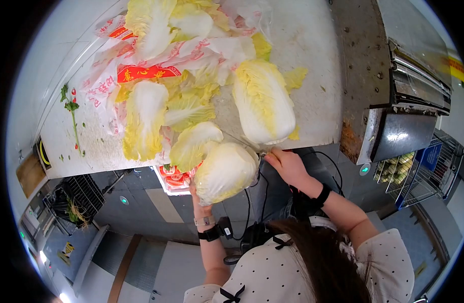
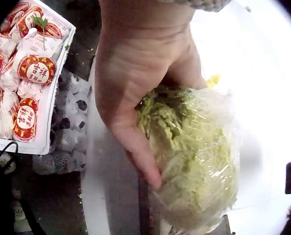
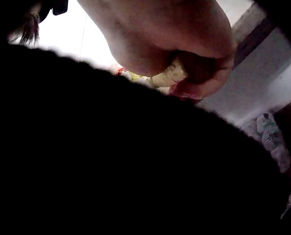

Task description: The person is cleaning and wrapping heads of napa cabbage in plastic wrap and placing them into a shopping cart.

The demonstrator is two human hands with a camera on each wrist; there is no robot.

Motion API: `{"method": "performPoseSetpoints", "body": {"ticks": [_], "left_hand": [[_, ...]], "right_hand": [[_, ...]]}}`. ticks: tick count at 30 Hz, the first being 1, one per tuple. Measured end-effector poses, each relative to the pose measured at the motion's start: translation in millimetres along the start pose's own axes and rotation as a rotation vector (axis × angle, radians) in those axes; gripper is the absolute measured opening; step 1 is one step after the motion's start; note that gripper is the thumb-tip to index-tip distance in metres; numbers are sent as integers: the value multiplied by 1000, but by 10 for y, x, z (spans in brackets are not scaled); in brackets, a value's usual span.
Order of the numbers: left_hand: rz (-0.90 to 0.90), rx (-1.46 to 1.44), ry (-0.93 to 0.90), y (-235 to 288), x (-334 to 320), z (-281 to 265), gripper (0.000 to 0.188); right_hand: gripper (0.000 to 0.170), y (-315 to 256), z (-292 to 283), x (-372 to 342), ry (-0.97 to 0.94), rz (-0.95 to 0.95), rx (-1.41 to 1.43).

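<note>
Clearly, the work sits at the near edge of the bench (image 1: pixel 315 101), a pale, scuffed slab. The held cabbage (image 2: pixel 194 152) is a rounded, bulky head in the left hand (image 2: pixel 133 83), at the bench's near edge; its pale yellow-green leaves are ruffled at one end, and clear film over them catches glossy highlights. That hand clasps it from the side, thumb pressed along the film; the other fingers are mostly hidden behind the head.

The right hand (image 1: pixel 291 168) is curled round the pale, rounded handle of a knife (image 3: pixel 170 77), fingers closed on it, though their tips are partly lost in shadow. The thin grey blade runs beside the held cabbage, towards the bench's loose leaves. Both forearms reach forward and inward from the body, the right elbow bent outward.

Just beyond the knife lies a second cabbage (image 1: pixel 264 103), a smooth, plump oblong with thick white ribs and a crinkled yellow top. Broad, curling loose leaves (image 1: pixel 145 118) lie left of it, among rumpled, translucent wrapping (image 1: pixel 211 48) printed in red. Below the bench, a white box (image 2: pixel 60 84) holds red-and-white packets (image 2: pixel 36 69).
</note>
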State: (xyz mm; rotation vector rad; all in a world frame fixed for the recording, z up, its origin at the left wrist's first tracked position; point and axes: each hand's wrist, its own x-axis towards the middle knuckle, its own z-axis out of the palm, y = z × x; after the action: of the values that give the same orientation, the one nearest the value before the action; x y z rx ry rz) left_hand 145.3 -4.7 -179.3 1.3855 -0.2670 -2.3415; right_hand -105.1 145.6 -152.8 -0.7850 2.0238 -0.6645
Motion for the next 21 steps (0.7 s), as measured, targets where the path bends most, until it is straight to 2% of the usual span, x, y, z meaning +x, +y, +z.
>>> {"method": "performPoseSetpoints", "body": {"ticks": [7, 11, 14, 17, 21], "left_hand": [[-31, -27, -2, -16, 27, -73, 54], [-25, -21, -11, -28, 37, -55, 56], [-19, -14, 24, -33, 18, -47, 57], [-31, -1, 9, -32, -19, 10, 57], [-47, 96, -60, -37, 49, -54, 61]], "right_hand": [[27, 325, -291, -212, 75, -70, -244], [25, 491, -379, -365, 16, -121, -201], [30, 373, -477, -475, -6, -208, -160], [23, 164, -597, -509, 110, -290, -29], [30, -100, -705, -384, 480, -64, 44]]}}
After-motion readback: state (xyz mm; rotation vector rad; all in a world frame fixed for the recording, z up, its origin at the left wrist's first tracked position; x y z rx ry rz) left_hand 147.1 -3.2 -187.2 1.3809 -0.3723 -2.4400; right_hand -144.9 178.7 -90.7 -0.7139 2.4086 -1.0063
